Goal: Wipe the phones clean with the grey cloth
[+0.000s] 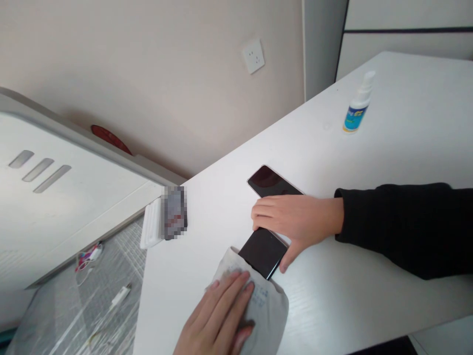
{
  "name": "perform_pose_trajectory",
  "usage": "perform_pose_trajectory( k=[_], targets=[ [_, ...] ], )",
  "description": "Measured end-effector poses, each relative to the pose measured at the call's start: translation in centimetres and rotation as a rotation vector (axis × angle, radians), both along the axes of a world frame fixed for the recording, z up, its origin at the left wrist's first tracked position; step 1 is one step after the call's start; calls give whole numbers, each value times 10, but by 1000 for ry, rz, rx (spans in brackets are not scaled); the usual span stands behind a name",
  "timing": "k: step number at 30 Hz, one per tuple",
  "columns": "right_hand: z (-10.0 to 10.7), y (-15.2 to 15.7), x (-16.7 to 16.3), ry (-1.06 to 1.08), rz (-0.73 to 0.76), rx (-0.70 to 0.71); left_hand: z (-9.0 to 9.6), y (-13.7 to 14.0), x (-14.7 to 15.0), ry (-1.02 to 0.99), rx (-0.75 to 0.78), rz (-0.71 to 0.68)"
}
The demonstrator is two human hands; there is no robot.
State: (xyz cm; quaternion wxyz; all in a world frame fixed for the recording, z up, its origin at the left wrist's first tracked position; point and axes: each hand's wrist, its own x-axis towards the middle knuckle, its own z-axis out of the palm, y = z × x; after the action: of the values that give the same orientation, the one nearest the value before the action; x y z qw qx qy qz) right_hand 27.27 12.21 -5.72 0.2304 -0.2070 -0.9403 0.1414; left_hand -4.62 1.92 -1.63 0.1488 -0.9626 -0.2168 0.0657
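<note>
A black, glossy-screened phone (263,251) lies on the white table, its near end covered by a grey-white cloth (266,315) with faint blue print. My left hand (219,315) presses on the cloth over the phone, fingers together and thumb bent in against the fabric. Across the phone's far end, my right hand (291,217) grips it, with the fingers at the far left and the thumb along the near right edge. Just beyond that hand, a second dark phone (271,181) with a pale rim shows, partly hidden under the hand.
A small spray bottle (357,106) with a blue label stands at the back right of the table (318,305). At the left corner sit a blurred-out dark object (175,212) and a white ridged item (152,224). A white panel (74,197) rises at left.
</note>
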Motion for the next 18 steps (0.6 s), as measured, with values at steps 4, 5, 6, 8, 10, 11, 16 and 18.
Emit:
perform_pose_trajectory(
  k=[4,5,6,8,10,11,16,18],
  targets=[
    [1,2,0,2,19,47,-13,35,53,-9,-60,-120],
    [2,2,0,0,20,57,-16,43,62,-19,-81,-140],
    [2,3,0,-3,17,64,-18,50,69,-42,-101,-157],
    [2,4,0,-7,7,67,-21,59,74,-114,-123,-170],
    [3,3,-1,-5,-4,63,-23,59,68,-157,-126,-151],
    [4,3,-1,-4,-8,58,-23,56,62,-167,-116,-136],
    [5,0,0,-18,-17,31,-25,16,3,-99,-93,44],
    [4,0,0,-15,-13,22,-24,1,-20,-99,-95,101]
  ],
)
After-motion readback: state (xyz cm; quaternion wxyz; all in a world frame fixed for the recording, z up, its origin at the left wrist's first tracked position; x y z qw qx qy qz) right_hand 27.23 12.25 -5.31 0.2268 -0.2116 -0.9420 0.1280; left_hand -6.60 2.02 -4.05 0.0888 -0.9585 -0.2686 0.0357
